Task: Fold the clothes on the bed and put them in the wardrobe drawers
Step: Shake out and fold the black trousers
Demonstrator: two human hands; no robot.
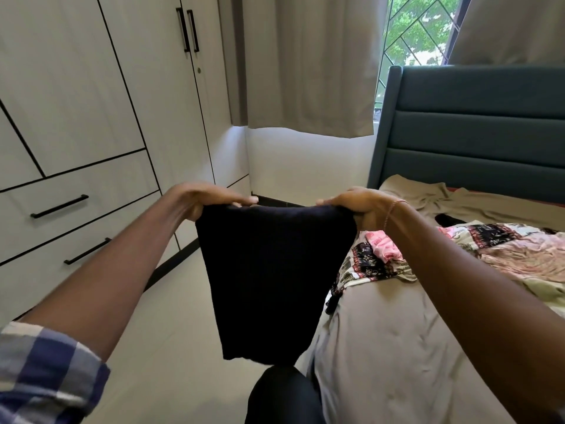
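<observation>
view: single head cam, wide-angle, worn on person's head
facing: fwd + down, toward room corner w/ curtain and window
near: left hand, right hand, dark garment they grip, close, mid-frame, reaching in from btm corners
left edge: wardrobe, oblique
right edge: bed, seen lengthwise toward headboard

Dark garment hanging between left hand and right hand, beside the bed.
</observation>
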